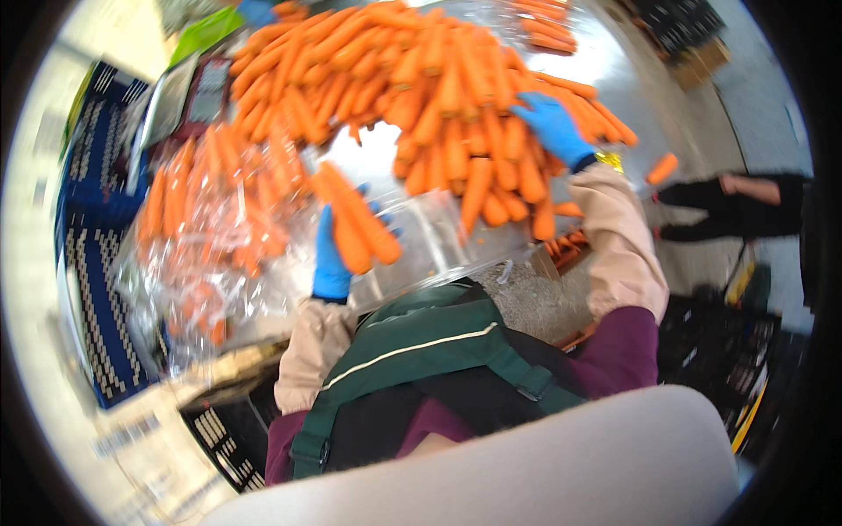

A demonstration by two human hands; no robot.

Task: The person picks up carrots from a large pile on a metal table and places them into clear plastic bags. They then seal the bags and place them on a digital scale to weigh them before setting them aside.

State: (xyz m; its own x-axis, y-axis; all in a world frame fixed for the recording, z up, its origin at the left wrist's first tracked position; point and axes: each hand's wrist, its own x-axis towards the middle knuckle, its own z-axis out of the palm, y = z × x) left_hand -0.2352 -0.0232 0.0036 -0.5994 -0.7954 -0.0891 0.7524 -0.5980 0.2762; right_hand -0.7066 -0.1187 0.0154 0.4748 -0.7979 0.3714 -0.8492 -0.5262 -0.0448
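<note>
My left hand (332, 256), in a blue glove, holds a few carrots (358, 220) side by side above the metal table (299, 289). A large heap of loose carrots (454, 72) covers the table's far middle. My right hand (549, 125), also gloved in blue, rests on the heap's right side; its fingertips touch carrots, and whether it grips one cannot be told. Carrots in clear plastic bags (217, 197) lie to the left of my left hand. Flat clear plastic bags (427, 223) lie at the near edge, between my hands.
A scale (204, 92) and a green container (207, 33) stand at the far left, near blue crates (99, 263). More bagged carrots (546, 26) lie at the far right. Below the table is a box with carrots (559, 253). A person (737, 207) in dark clothes stands at right.
</note>
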